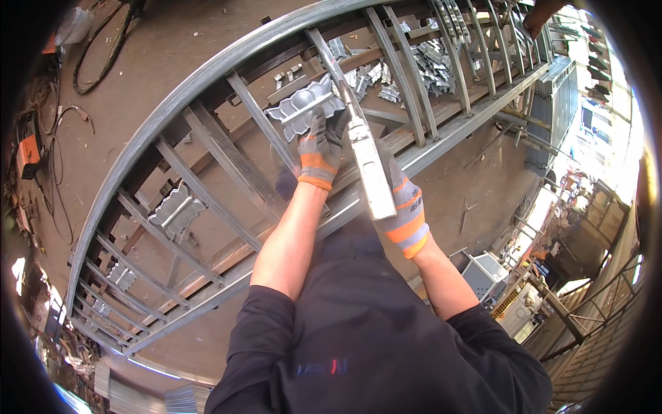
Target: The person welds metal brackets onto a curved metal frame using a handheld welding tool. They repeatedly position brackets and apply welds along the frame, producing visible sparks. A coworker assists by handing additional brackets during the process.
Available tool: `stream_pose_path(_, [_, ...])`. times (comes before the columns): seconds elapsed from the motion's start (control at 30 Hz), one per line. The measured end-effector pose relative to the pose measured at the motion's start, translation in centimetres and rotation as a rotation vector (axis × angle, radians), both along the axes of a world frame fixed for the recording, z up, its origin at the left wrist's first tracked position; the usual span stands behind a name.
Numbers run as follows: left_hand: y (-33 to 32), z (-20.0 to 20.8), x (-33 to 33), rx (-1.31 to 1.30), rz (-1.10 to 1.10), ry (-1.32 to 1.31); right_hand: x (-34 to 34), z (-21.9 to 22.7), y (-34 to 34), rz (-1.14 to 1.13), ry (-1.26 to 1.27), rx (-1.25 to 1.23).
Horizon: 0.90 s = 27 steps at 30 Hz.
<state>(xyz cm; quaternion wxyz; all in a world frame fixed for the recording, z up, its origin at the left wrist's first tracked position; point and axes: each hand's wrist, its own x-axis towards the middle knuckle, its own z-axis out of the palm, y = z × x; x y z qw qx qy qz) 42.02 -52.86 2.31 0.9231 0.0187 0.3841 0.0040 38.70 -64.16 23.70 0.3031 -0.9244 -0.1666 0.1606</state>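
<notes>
My left hand (321,150), in a grey and orange work glove, grips a silver scalloped metal ornament (301,105) by its lower edge. The ornament sits between two slanting bars of a long, curved metal frame (200,88). In my gloved right hand (407,210) is a white welding gun (372,172) with a slim metal nozzle. Its nozzle points up and away, along a bar just right of the ornament; whether the tip touches the metal I cannot tell. My right fingers are partly hidden behind the gun's body.
Another scalloped ornament (177,212) sits between bars to the left, with a smaller one (123,276) farther along. Loose metal pieces (433,67) lie heaped beyond the frame's bars. An orange machine (29,153) with cables stands at far left. Someone else's hand (536,26) shows at top right.
</notes>
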Motion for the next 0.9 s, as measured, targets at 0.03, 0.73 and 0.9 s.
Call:
stream_pose_path(0.03, [0.0, -0.2, -0.1, -0.032, 0.004, 0.018, 0.0, -0.1, 0.0, 0.012, -0.016, -0.008])
stream_pose_path(0.73, [-0.4, 0.1, -0.4, -0.116, 0.024, 0.075, 1.3, -0.2, 0.8, -0.049, 0.11, 0.023])
stream_pose_path(0.9, [-0.3, 0.4, -0.2, -0.076, 0.028, 0.124, 1.4, -0.2, 0.5, -0.037, 0.123, 0.053])
